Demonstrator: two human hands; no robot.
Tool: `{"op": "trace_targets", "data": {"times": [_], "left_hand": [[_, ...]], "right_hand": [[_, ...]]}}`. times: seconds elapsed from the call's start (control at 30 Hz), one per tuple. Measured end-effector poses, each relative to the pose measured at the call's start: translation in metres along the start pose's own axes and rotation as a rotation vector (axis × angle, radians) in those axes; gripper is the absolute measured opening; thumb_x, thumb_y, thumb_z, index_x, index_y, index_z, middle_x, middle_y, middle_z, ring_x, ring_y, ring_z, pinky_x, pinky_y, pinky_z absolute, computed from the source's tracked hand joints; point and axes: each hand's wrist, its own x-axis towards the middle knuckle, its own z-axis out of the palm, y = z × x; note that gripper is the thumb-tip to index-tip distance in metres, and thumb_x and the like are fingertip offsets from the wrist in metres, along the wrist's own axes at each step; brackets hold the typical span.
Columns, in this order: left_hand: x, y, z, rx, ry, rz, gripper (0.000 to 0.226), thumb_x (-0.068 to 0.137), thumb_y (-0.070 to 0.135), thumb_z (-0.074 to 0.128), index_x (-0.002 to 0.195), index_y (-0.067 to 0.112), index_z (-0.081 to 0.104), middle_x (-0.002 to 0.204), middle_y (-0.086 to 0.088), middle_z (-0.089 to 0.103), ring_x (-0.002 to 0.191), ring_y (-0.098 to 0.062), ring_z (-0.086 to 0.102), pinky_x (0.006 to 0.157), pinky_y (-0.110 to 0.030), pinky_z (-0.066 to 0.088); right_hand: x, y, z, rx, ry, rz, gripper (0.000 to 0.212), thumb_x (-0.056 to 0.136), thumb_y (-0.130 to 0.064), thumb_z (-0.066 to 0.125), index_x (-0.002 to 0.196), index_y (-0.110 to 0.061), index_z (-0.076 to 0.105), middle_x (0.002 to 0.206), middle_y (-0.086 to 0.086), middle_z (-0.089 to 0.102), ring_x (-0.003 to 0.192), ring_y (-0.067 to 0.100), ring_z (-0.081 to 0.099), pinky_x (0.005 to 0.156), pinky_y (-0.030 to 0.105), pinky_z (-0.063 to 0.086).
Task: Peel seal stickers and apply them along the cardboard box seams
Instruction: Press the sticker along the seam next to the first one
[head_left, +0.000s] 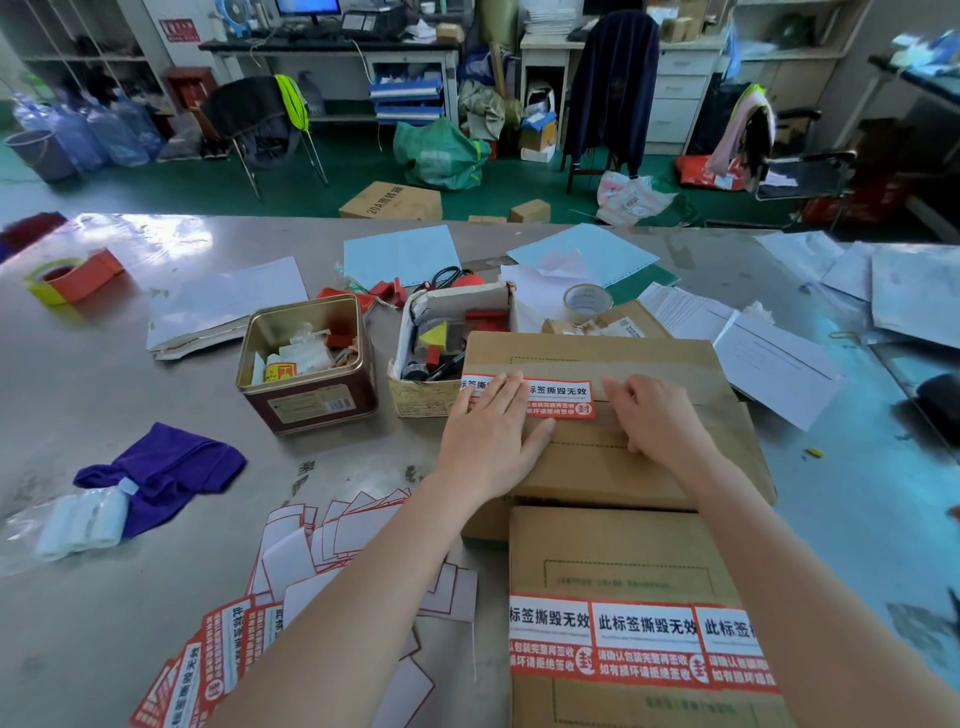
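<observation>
A brown cardboard box (660, 358) lies in front of me with a red and white seal sticker (561, 397) across its taped middle seam. My left hand (491, 436) presses flat on the left part of that sticker, fingers spread. My right hand (657, 415) rests flat on the seam just right of the sticker. A nearer cardboard box (613, 551) carries three seal stickers (644, 644) in a row. Unused sticker sheets (208, 660) and peeled white backing papers (332, 540) lie at the lower left.
A brown metal tin (311, 364) and a small open carton of tools (447, 332) stand left of the box. A clear tape roll (587, 301) sits behind it, an orange tape dispenser (72, 278) at far left. A purple cloth (166, 467) and loose papers (769, 358) lie around.
</observation>
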Motion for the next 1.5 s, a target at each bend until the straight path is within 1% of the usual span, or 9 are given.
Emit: {"op": "trace_targets", "data": {"times": [0.13, 0.23, 0.47, 0.63, 0.73, 0.83, 1.0, 1.33, 1.5], "left_hand": [[-0.002, 0.010, -0.001, 0.053, -0.032, 0.016, 0.086, 0.087, 0.071, 0.009, 0.150, 0.014, 0.006, 0.159, 0.001, -0.001, 0.146, -0.012, -0.007, 0.116, -0.038, -0.008], [0.001, 0.028, 0.001, 0.040, -0.058, 0.081, 0.087, 0.086, 0.072, 0.011, 0.151, 0.014, 0.005, 0.159, 0.001, -0.002, 0.146, -0.012, -0.006, 0.118, -0.038, -0.007], [0.019, 0.050, 0.005, -0.018, -0.093, 0.173, 0.082, 0.088, 0.068, 0.016, 0.150, 0.015, 0.008, 0.159, 0.002, 0.002, 0.146, -0.011, -0.002, 0.118, -0.040, -0.002], [0.011, 0.040, 0.004, -0.011, -0.088, 0.267, 0.076, 0.091, 0.065, 0.017, 0.150, 0.017, 0.010, 0.159, 0.005, 0.002, 0.145, -0.008, -0.003, 0.119, -0.038, -0.003], [-0.002, 0.031, 0.003, -0.016, -0.072, 0.307, 0.071, 0.093, 0.061, 0.016, 0.150, 0.019, 0.013, 0.159, 0.006, 0.006, 0.145, -0.007, -0.001, 0.119, -0.035, -0.003], [-0.014, 0.020, 0.001, -0.036, -0.054, 0.308, 0.065, 0.095, 0.057, 0.016, 0.150, 0.022, 0.014, 0.158, 0.008, 0.010, 0.145, -0.005, 0.001, 0.119, -0.033, -0.002], [-0.021, -0.001, -0.002, 0.002, 0.003, 0.108, 0.063, 0.097, 0.053, 0.017, 0.149, 0.020, 0.015, 0.158, 0.006, 0.011, 0.145, -0.006, 0.004, 0.117, -0.033, -0.001], [-0.037, 0.001, -0.002, 0.029, 0.017, 0.050, 0.064, 0.096, 0.054, 0.015, 0.149, 0.018, 0.016, 0.158, 0.004, 0.015, 0.145, -0.009, 0.007, 0.119, -0.037, 0.005], [-0.042, -0.003, -0.005, 0.070, -0.007, 0.042, 0.065, 0.095, 0.056, 0.014, 0.150, 0.020, 0.014, 0.158, 0.005, 0.012, 0.145, -0.009, 0.007, 0.119, -0.039, 0.002]], "right_hand": [[-0.009, 0.015, 0.003, 0.203, 0.170, 0.020, 0.043, 0.099, -0.032, 0.037, 0.077, -0.001, 0.058, 0.056, 0.011, 0.060, 0.041, 0.008, 0.051, 0.053, 0.016, 0.039], [-0.017, 0.017, 0.010, 0.210, 0.280, -0.030, 0.040, 0.099, -0.028, 0.038, 0.075, -0.003, 0.058, 0.052, 0.014, 0.059, 0.047, 0.013, 0.054, 0.054, 0.009, 0.038], [-0.017, 0.018, 0.008, 0.323, 0.321, -0.035, 0.036, 0.099, -0.025, 0.039, 0.076, -0.006, 0.059, 0.060, 0.007, 0.060, 0.054, 0.023, 0.061, 0.061, 0.028, 0.045], [-0.019, 0.017, 0.008, 0.311, 0.310, -0.016, 0.035, 0.099, -0.027, 0.038, 0.077, -0.009, 0.059, 0.061, 0.005, 0.060, 0.045, 0.008, 0.053, 0.053, 0.012, 0.039], [-0.019, 0.017, 0.009, 0.213, 0.275, -0.053, 0.032, 0.098, -0.022, 0.039, 0.082, -0.005, 0.061, 0.068, 0.010, 0.063, 0.061, 0.019, 0.059, 0.060, 0.021, 0.038], [-0.018, 0.019, 0.017, 0.020, 0.269, -0.199, 0.022, 0.094, -0.011, 0.045, 0.100, -0.006, 0.066, 0.098, 0.009, 0.064, 0.091, 0.026, 0.059, 0.074, 0.028, 0.041], [-0.032, 0.011, 0.036, -0.382, 0.138, -0.303, 0.042, 0.092, -0.009, 0.039, 0.128, -0.022, 0.055, 0.135, -0.008, 0.050, 0.118, 0.022, 0.043, 0.083, 0.036, 0.045], [-0.064, -0.001, 0.045, -0.426, 0.238, -0.241, 0.057, 0.078, -0.016, 0.023, 0.112, -0.015, 0.068, 0.115, -0.004, 0.069, 0.105, 0.020, 0.062, 0.077, 0.037, 0.045], [-0.071, -0.009, 0.046, -0.449, 0.147, -0.172, 0.048, 0.092, -0.010, 0.035, 0.138, -0.019, 0.043, 0.145, -0.008, 0.043, 0.134, 0.014, 0.032, 0.099, 0.036, 0.027]]}}
